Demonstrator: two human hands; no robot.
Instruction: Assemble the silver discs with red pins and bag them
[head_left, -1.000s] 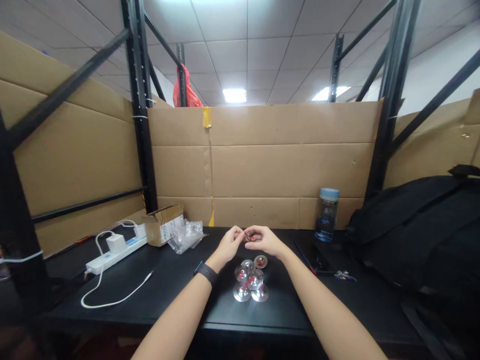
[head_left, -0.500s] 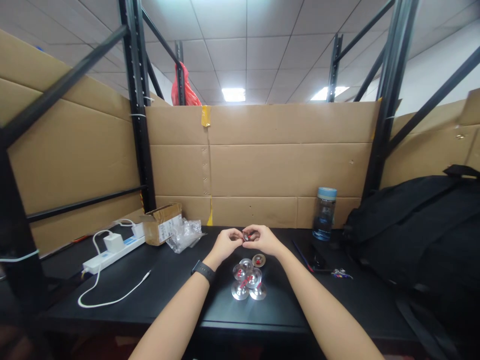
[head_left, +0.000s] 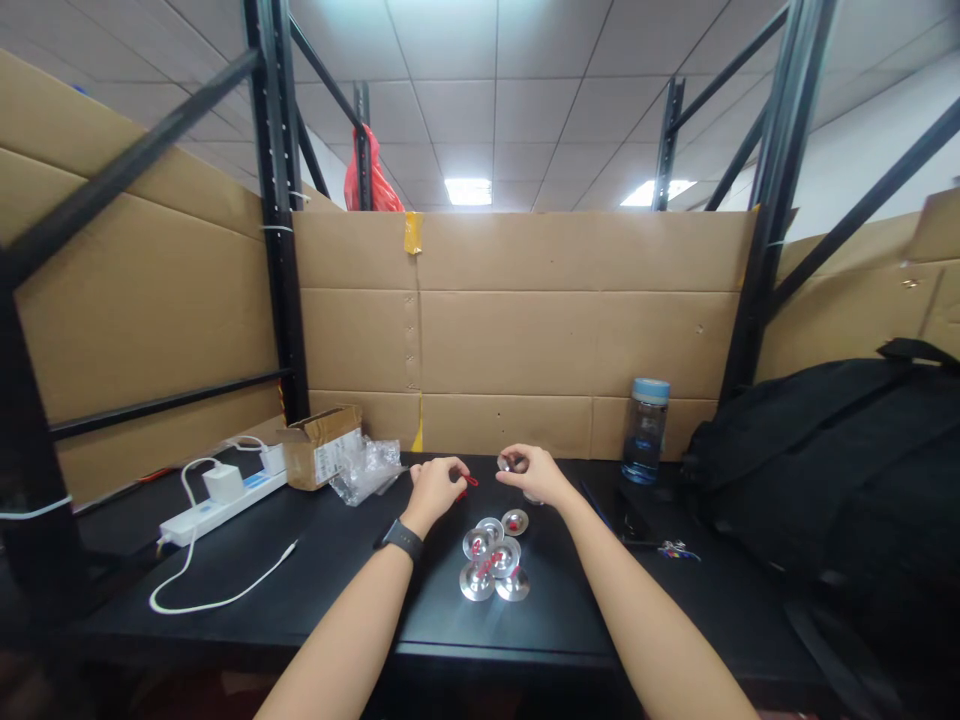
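The left hand (head_left: 433, 487) pinches a red piece (head_left: 469, 481) poking right from its fingertips toward the small disc (head_left: 507, 463) clamped in the right hand (head_left: 534, 474), the two apart.

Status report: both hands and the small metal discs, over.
Left hand pinching red cord. Right hand holding one small disc. Disc pile below them, untouched.
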